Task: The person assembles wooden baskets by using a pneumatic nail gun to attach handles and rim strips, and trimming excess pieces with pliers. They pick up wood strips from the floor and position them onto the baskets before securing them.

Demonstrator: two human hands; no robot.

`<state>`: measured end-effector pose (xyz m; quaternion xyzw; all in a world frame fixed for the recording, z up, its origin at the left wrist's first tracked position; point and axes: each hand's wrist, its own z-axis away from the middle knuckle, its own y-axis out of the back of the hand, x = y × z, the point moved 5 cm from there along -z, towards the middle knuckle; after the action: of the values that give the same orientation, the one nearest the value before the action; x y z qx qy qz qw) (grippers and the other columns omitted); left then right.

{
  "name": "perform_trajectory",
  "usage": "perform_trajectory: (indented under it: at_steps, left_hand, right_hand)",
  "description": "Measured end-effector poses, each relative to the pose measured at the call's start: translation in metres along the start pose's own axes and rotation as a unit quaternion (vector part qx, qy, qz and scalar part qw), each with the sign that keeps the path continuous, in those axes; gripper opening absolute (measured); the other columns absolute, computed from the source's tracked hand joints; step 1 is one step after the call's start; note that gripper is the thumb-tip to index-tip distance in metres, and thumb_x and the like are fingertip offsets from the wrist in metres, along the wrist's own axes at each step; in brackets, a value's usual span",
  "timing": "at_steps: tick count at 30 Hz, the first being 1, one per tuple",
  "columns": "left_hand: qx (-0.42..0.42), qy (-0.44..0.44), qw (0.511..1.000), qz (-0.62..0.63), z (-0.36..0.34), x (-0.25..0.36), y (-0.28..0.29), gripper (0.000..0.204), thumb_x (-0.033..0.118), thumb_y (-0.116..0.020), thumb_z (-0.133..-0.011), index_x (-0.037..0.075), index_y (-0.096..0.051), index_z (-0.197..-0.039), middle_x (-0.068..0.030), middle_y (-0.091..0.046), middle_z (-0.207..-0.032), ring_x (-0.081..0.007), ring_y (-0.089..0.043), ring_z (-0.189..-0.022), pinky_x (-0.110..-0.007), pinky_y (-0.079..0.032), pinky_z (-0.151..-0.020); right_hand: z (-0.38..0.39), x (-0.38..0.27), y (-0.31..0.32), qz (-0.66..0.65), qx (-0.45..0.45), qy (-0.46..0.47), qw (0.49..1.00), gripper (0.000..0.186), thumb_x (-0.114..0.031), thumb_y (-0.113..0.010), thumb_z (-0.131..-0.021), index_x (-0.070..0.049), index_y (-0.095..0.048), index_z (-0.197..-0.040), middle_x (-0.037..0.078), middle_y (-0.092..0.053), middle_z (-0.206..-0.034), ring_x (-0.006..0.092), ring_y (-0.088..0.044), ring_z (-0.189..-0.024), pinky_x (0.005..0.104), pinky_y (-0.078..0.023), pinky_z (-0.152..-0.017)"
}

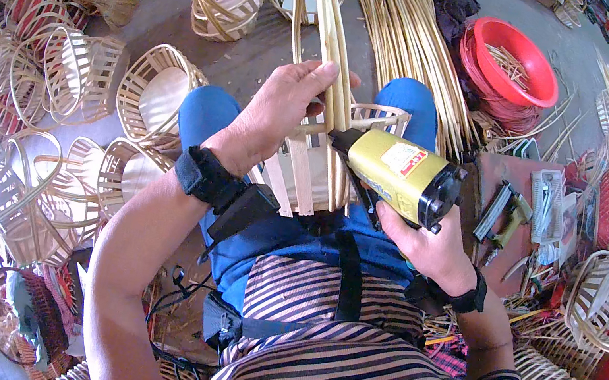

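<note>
Between my knees rests a woven basket (299,165) of pale wooden slats, with a tall cane handle (331,33) rising from it. My left hand (279,101) is closed round the lower part of that handle, thumb along the front. In my right hand (432,244) is a yellow and black staple gun (396,169), gripped from below. The gun's nose meets the basket's rim near the foot of the handle. My right fingers are partly hidden behind the gun, and the far side of the basket is partly covered by my left hand and the handle.
Several finished baskets (155,93) stand on the floor to the left and ahead. Long cane strips (415,56) lie ahead, beside a red plastic basin (515,60) of short sticks. At right, a board (508,248) holds a second staple gun (511,216) and staple strips (548,200).
</note>
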<state>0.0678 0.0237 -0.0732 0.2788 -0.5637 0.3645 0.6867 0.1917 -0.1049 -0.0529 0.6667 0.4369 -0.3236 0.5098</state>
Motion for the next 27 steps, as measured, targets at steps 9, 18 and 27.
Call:
perform_trajectory:
  at_steps: [9,18,27]
  left_hand:
    - [-0.030,-0.003,1.000,0.003,-0.001,-0.003,0.005,0.036,0.032,-0.033,-0.086,0.004,-0.053,-0.098,-0.0026,-0.053,-0.082,-0.0080,-0.048,-0.074,-0.023,-0.039,-0.073]
    - [0.143,-0.241,0.804,-0.525,0.026,0.078,0.067,0.052,0.025,-0.061,-0.065,0.002,-0.041,-0.107,-0.0120,-0.044,-0.099,-0.0222,-0.044,-0.092,-0.033,-0.037,-0.078]
    - [-0.066,-0.475,0.392,-0.785,-0.037,0.163,0.062,0.036,0.009,-0.060,-0.052,0.008,-0.052,-0.087,-0.0078,-0.047,-0.098,-0.0270,-0.046,-0.088,-0.033,-0.040,-0.074]
  right_hand:
    - [-0.001,-0.005,0.000,0.076,-0.043,0.025,0.996,0.019,-0.006,-0.057,-0.065,-0.001,-0.055,-0.083,0.013,-0.059,-0.076,0.0248,-0.058,-0.069,0.0304,-0.046,-0.061]
    - [0.071,0.061,0.106,0.021,0.104,-0.323,0.940,0.019,-0.007,-0.054,-0.069,0.000,-0.051,-0.087,0.007,-0.055,-0.074,0.0124,-0.052,-0.058,0.0249,-0.042,-0.051]
    - [0.222,0.190,0.198,0.580,0.274,-0.339,0.688,0.047,-0.010,-0.054,-0.069,0.001,-0.035,-0.110,0.021,-0.041,-0.102,0.0301,-0.041,-0.097,0.0357,-0.035,-0.081]
